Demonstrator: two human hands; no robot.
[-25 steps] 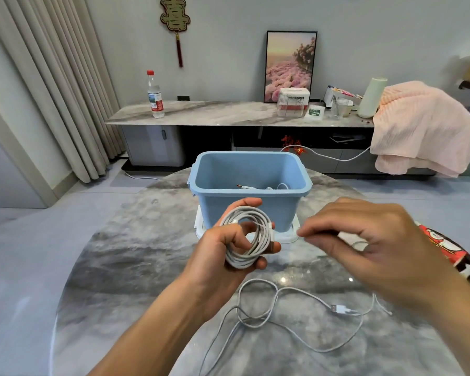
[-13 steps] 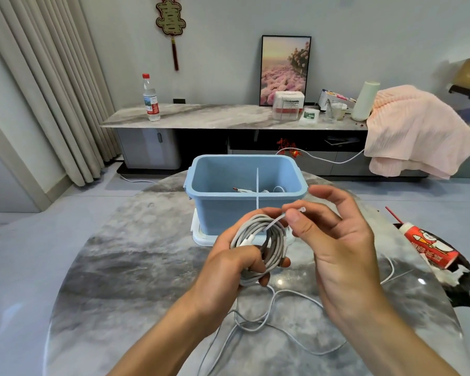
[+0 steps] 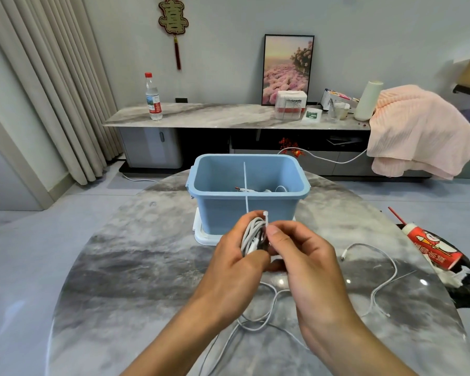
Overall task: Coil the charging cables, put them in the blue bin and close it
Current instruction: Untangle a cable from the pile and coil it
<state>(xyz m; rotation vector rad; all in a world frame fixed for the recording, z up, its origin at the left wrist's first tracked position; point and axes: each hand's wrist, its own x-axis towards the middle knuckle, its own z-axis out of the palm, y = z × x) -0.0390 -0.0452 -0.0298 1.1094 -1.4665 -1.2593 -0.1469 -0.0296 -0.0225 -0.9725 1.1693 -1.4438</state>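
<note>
The coil [image 3: 251,234] of white cable was bundled in the left hand [image 3: 236,256], whose fingers curled round it, just in front of the bin [image 3: 247,207]. A thin white tie [image 3: 245,185] stood up from the bundle, its head pinched by the right hand [image 3: 300,256] against the loops. The coil looked wound and was probably being tied. The bin stood open on the table [image 3: 120,280], some cable [image 3: 258,190] already lying inside. It rested on a white lid [image 3: 201,236], so closing remained. More cable [image 3: 377,270] lay loose on the table to the right and under the wrists, not yet coiled. The task seemed roughly midway.
</note>
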